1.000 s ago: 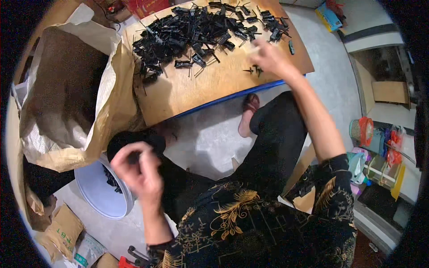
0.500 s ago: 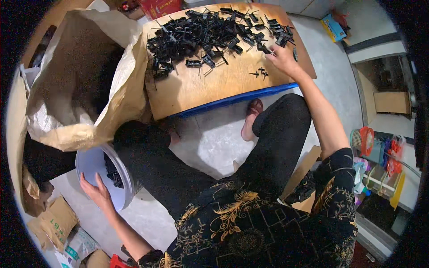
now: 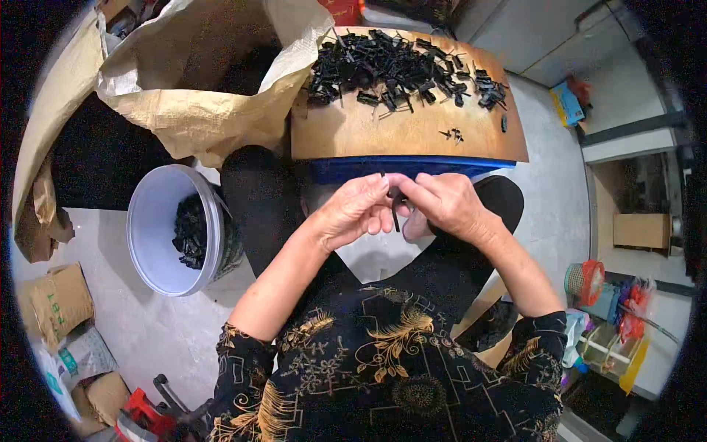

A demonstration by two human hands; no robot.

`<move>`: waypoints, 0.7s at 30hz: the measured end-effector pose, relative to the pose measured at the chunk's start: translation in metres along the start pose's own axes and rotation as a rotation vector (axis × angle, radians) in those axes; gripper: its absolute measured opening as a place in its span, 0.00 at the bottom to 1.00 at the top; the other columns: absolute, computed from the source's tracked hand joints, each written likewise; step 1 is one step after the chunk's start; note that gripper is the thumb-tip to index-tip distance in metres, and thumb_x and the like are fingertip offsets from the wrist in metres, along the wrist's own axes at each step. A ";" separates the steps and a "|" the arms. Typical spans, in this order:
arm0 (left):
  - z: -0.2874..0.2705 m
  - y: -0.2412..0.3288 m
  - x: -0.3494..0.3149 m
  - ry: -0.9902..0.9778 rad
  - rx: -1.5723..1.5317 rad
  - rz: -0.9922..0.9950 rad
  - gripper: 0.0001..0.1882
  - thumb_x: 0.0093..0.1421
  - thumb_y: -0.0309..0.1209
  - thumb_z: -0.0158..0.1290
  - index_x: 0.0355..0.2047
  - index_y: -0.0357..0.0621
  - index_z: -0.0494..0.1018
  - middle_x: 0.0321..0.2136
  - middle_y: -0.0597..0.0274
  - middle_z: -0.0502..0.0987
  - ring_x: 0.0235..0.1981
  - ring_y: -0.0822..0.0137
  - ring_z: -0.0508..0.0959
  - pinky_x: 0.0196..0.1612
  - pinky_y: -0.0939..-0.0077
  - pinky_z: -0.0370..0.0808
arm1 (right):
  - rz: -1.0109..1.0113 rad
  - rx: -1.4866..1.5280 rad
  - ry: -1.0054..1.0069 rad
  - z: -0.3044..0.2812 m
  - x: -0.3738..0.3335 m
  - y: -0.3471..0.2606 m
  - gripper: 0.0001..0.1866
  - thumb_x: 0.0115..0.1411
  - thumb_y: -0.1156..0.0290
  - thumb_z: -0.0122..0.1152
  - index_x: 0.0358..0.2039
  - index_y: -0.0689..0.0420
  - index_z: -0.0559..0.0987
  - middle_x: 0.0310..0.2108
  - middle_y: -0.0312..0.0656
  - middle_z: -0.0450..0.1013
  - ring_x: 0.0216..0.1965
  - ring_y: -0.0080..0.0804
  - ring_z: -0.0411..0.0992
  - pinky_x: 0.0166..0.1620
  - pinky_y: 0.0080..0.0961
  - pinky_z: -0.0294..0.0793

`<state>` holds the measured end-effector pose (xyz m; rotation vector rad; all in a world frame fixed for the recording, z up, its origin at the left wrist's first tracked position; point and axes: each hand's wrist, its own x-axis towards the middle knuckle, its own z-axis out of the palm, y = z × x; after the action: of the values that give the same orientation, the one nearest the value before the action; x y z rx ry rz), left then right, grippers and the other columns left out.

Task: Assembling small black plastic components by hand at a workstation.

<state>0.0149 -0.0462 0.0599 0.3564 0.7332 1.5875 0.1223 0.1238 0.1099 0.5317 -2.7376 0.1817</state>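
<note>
Above my lap, both hands meet around a small black plastic part point(image 3: 398, 214) with a thin stem. My left hand point(image 3: 350, 212) pinches it between thumb and fingers. My right hand point(image 3: 453, 208) is closed on its other side, and most of the part is hidden by my fingers. Beyond my hands, a pile of similar black plastic parts point(image 3: 379, 70) covers the far side of a wooden board point(image 3: 361, 136). A few tiny black pieces point(image 3: 455, 135) lie near the board's front, right of its middle.
A white bucket point(image 3: 140, 243) holding black parts stands on the floor at my left. Beyond it gapes a large woven sack point(image 3: 191, 118). A cardboard box point(image 3: 482, 313) is by my right thigh. Brown packages point(image 3: 66, 302) lie at the far left.
My right hand has come back from the pile to above my lap. My left hand has left the bucket and joined it at a black part. The view has shifted.
</note>
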 end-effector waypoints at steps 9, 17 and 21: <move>0.002 -0.023 0.002 -0.025 -0.273 -0.034 0.17 0.58 0.33 0.50 0.46 0.41 0.64 0.30 0.54 0.75 0.22 0.71 0.77 0.22 0.87 0.74 | 0.121 0.180 0.061 0.016 -0.018 -0.015 0.20 0.45 0.76 0.58 0.42 0.58 0.70 0.21 0.38 0.65 0.19 0.32 0.68 0.21 0.25 0.68; -0.010 -0.023 0.017 0.310 0.148 0.147 0.16 0.54 0.24 0.52 0.43 0.40 0.63 0.27 0.59 0.75 0.20 0.74 0.75 0.22 0.86 0.72 | 0.844 1.068 0.092 0.056 -0.017 -0.019 0.15 0.63 0.68 0.42 0.48 0.61 0.65 0.21 0.34 0.65 0.22 0.19 0.64 0.25 0.17 0.64; -0.012 -0.025 0.026 0.424 0.380 0.205 0.16 0.54 0.22 0.50 0.43 0.39 0.63 0.22 0.64 0.71 0.19 0.76 0.72 0.21 0.85 0.70 | 0.932 1.285 0.084 0.071 -0.013 -0.016 0.18 0.64 0.63 0.40 0.50 0.60 0.64 0.18 0.30 0.62 0.18 0.14 0.58 0.20 0.12 0.56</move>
<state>0.0227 -0.0238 0.0301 0.3825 1.3711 1.7365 0.1175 0.1002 0.0398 -0.5439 -2.2017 2.1090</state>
